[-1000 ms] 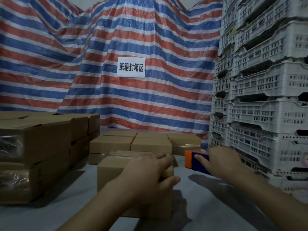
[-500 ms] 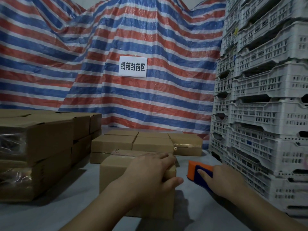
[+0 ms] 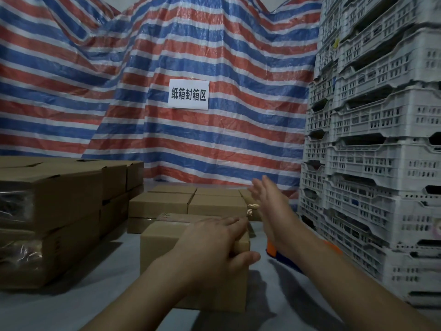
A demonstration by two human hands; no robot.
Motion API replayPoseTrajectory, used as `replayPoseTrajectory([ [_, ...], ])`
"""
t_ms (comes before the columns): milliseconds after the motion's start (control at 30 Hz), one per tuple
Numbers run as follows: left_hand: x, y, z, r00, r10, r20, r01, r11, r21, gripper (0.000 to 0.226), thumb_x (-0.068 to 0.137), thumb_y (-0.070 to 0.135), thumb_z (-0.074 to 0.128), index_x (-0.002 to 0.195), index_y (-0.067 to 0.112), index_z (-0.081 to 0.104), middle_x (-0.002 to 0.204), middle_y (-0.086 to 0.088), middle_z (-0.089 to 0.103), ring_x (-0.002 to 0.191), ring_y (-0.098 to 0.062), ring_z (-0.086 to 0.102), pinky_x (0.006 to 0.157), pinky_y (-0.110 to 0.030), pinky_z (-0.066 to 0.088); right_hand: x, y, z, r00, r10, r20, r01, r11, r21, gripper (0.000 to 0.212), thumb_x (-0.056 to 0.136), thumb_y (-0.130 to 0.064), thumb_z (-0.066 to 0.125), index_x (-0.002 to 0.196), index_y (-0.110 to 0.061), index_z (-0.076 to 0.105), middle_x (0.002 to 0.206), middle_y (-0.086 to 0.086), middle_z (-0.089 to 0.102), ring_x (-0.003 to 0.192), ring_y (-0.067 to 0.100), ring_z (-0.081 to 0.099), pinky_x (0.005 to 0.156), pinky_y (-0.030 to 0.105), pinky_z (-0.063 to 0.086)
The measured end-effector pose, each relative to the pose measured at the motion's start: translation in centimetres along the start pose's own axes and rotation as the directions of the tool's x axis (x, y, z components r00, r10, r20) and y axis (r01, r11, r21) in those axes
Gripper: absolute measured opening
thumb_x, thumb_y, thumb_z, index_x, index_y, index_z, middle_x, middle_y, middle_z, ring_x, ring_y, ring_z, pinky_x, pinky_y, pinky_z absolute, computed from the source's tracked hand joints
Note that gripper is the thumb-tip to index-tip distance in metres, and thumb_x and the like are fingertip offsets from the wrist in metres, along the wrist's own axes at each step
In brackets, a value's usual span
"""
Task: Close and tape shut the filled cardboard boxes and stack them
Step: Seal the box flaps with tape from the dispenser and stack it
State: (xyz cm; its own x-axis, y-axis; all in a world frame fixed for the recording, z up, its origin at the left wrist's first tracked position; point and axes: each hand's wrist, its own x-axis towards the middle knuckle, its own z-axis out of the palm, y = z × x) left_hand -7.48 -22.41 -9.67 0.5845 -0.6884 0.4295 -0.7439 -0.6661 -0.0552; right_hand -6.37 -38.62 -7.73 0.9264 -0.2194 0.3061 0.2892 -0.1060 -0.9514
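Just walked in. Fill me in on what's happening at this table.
A person is packing cardboard boxes. Their left hand rests on top of a closed cardboard box in front of them. The right hand is open in the air, blurred, holding nothing; the orange and blue tape dispenser lies on the surface under that arm. More boxes are stacked at left and behind, with white plastic crates piled at right.

your right hand [image 3: 267,206] has let go of the orange and blue tape dispenser [image 3: 272,250] and lifted off it; its grip is gone and the fingers are now spread and blurred above the floor. the dispenser now lies on the floor just right of the box, mostly hidden behind your right forearm.
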Motion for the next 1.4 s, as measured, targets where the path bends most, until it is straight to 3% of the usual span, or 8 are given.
replayPoseTrajectory([
  [100,0.0,0.1,-0.1,1.000,0.012,-0.010,-0.013,1.000,-0.015,0.073,0.089,0.072,0.039,0.151,0.035,0.024,0.152,0.008,0.041,0.136,-0.010,0.040,0.109,-0.031,0.031,0.5,1.0,1.7,0.998,-0.019,0.055,0.013,0.994,0.105,0.061,0.103,-0.061,0.025,0.155,-0.030,0.033,0.159,-0.007,0.038,0.138,0.009,0.036,0.110,0.036,0.024],
  [267,0.1,0.1,0.1,0.999,0.002,-0.047,-0.002,1.000,-0.008,0.078,0.086,0.070,0.050,0.148,0.028,0.027,0.144,0.005,0.051,0.128,-0.012,0.048,0.104,-0.031,0.039,0.8,2.8,2.6,0.996,-0.006,0.089,-0.010,0.985,0.171,0.059,0.103,-0.061,0.023,0.154,-0.034,0.034,0.157,-0.006,0.039,0.112,0.000,0.043,0.096,0.025,0.030],
  [433,0.1,-0.1,0.3,1.000,0.007,-0.030,-0.007,1.000,-0.024,0.093,0.084,0.069,0.055,0.154,0.023,0.015,0.149,0.003,0.045,0.134,-0.012,0.042,0.105,-0.026,0.032,-0.4,5.2,2.0,0.990,0.104,0.092,-0.123,0.964,0.237,0.040,0.104,-0.057,0.030,0.130,-0.035,0.052,0.093,-0.017,0.074,0.068,-0.006,0.069,0.048,0.012,0.051],
  [667,-0.7,-0.4,-0.7,0.977,-0.186,-0.100,0.094,0.806,-0.584,0.066,0.080,0.079,0.047,0.137,0.055,0.025,0.114,0.035,0.049,0.092,0.025,0.047,0.076,-0.009,0.039,-2.1,6.5,2.0,0.970,0.210,0.125,-0.237,0.933,0.270,0.051,0.100,-0.055,0.045,0.141,-0.026,0.056,0.130,0.013,0.067,0.119,0.029,0.065,0.105,0.053,0.050],
  [867,-3.5,-5.6,-1.8,0.828,-0.490,-0.272,0.243,0.751,-0.614,0.083,0.072,0.081,0.025,0.146,0.043,0.032,0.148,0.013,0.044,0.128,-0.004,0.046,0.105,-0.037,0.043,-2.1,5.9,2.3,0.967,0.237,0.093,-0.254,0.926,0.279,0.042,0.101,-0.054,0.045,0.129,-0.028,0.064,0.110,0.010,0.076,0.103,0.028,0.073,0.101,0.049,0.051],
  [1233,-7.6,-8.0,1.5,0.780,-0.610,0.139,0.343,0.232,-0.910,0.077,0.073,0.077,0.040,0.145,0.055,0.029,0.159,0.011,0.026,0.146,-0.019,0.025,0.120,-0.048,0.020,-2.7,5.6,2.5,0.964,0.261,0.046,-0.263,0.922,0.282,0.046,0.100,-0.058,0.046,0.133,-0.030,0.061,0.109,0.011,0.077,0.101,0.028,0.074,0.100,0.048,0.052],
  [1300,-7.9,-7.7,1.8,0.780,-0.591,0.208,0.378,0.180,-0.908,0.070,0.074,0.072,0.047,0.141,0.056,0.033,0.146,0.016,0.042,0.132,-0.012,0.043,0.109,-0.035,0.036,-3.0,5.4,2.5,0.964,0.263,0.030,-0.261,0.925,0.277,0.048,0.100,-0.060,0.045,0.131,-0.028,0.064,0.109,0.012,0.077,0.103,0.030,0.073,0.102,0.050,0.051],
  [1400,-8.6,-7.5,2.4,0.775,-0.570,0.274,0.399,0.104,-0.911,0.034,0.073,0.059,0.054,0.106,0.056,0.051,0.088,0.035,0.067,0.078,0.011,0.061,0.066,-0.012,0.044,-3.2,5.5,2.4,0.947,0.321,0.021,-0.318,0.921,0.224,0.064,0.097,-0.069,0.035,0.129,-0.022,0.066,0.114,0.014,0.075,0.114,0.034,0.067,0.110,0.052,0.044],
])
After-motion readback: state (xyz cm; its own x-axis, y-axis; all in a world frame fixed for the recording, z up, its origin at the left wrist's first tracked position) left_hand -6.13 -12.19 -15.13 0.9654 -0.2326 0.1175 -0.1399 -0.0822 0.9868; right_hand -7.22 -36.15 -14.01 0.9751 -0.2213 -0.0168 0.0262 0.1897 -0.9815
